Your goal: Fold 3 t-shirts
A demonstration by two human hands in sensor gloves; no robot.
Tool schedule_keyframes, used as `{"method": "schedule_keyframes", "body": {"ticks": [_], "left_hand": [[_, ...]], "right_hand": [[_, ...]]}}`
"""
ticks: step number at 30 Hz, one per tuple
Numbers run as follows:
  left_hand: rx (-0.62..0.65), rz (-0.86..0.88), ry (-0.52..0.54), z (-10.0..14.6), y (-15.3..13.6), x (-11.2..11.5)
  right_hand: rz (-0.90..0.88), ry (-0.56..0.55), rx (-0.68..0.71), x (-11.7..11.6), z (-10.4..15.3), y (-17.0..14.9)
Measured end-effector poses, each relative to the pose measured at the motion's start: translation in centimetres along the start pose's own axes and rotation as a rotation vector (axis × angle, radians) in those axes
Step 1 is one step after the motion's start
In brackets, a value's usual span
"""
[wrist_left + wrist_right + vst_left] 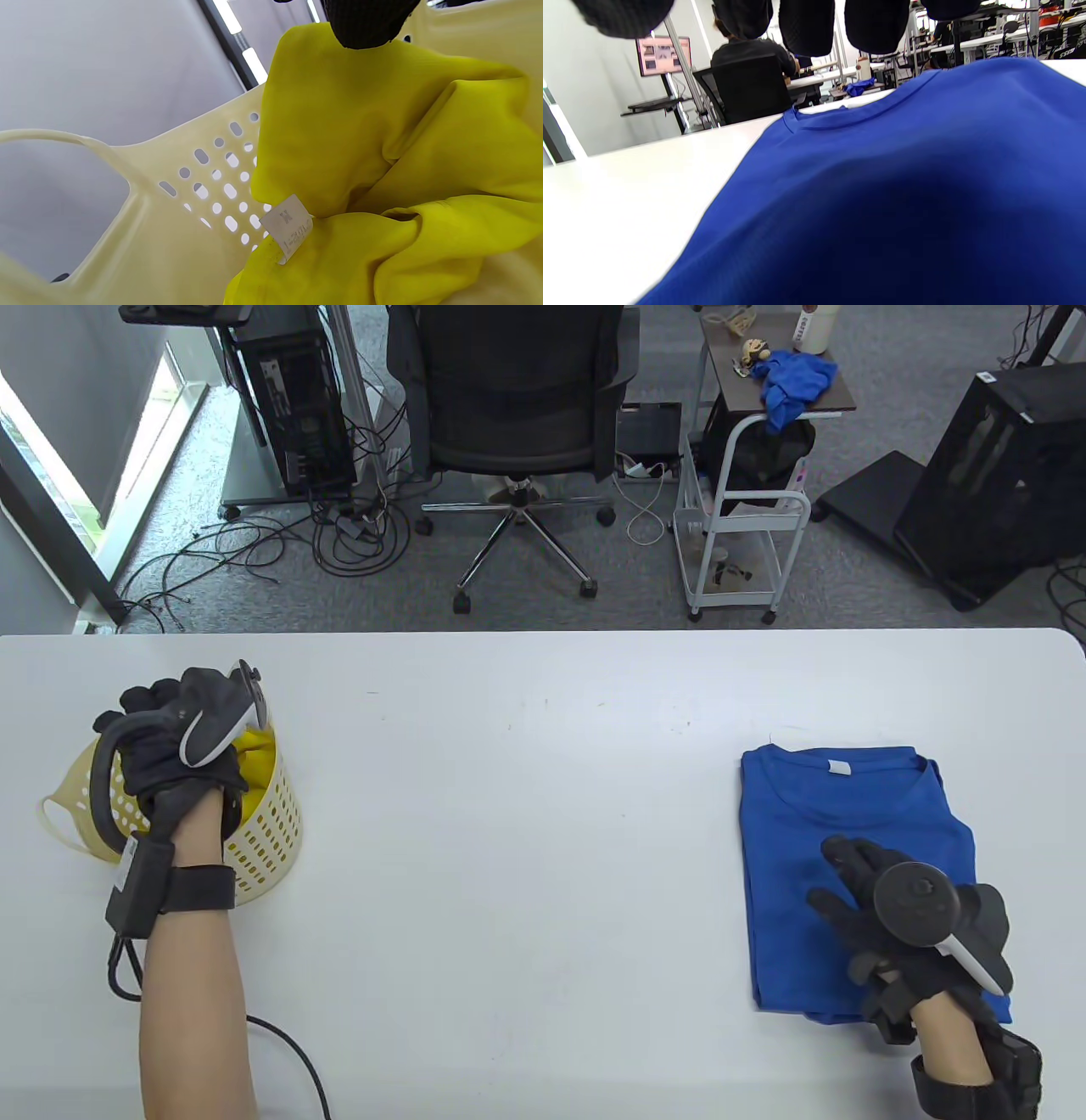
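Note:
A folded blue t-shirt (848,831) lies on the white table (526,814) at the right, collar toward the far edge. My right hand (840,878) rests flat on its near half, fingers spread; the right wrist view shows the blue cloth (903,169) just under the fingertips (806,25). A cream perforated basket (271,823) stands at the left with a yellow t-shirt (254,759) inside. My left hand (153,712) reaches into it. In the left wrist view a fingertip (365,21) holds up a fold of the yellow t-shirt (339,127), its white label (288,226) showing against the basket wall (169,237).
A black cable (297,1060) trails from my left wrist across the table's near left. Beyond the far edge stand an office chair (517,398), a white cart (738,526) and computer towers.

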State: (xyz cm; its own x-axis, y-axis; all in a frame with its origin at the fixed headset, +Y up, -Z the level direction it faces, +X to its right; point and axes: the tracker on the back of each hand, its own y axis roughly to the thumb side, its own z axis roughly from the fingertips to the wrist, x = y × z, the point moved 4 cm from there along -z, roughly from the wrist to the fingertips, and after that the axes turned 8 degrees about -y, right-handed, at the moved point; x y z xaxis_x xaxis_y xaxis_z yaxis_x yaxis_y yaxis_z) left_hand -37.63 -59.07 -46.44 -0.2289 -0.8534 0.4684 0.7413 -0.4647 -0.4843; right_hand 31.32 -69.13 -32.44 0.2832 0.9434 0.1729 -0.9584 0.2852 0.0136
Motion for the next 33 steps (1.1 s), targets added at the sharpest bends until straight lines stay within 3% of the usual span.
{"method": "schedule_keyframes", "body": {"ticks": [5, 18, 26, 31, 33], "left_hand": [[0.024, 0.008, -0.104, -1.7, 0.5, 1.1], [0.040, 0.016, -0.200, -3.0, 0.5, 3.0], [0.027, 0.140, 0.077, 0.8, -2.2, -0.2], [0.016, 0.313, 0.301, 5.7, -5.0, -3.7], [0.032, 0.350, 0.335, 7.7, -5.8, -4.9]], "right_hand": [[-0.002, 0.026, -0.008, -0.5, 0.0, -0.2], [0.003, 0.096, -0.008, -1.5, -0.1, -0.4], [-0.014, 0.098, 0.004, -1.5, 0.0, -0.1], [-0.025, 0.112, 0.008, -1.8, 0.0, 0.0], [-0.040, 0.104, 0.004, -1.6, -0.1, -0.2]]}}
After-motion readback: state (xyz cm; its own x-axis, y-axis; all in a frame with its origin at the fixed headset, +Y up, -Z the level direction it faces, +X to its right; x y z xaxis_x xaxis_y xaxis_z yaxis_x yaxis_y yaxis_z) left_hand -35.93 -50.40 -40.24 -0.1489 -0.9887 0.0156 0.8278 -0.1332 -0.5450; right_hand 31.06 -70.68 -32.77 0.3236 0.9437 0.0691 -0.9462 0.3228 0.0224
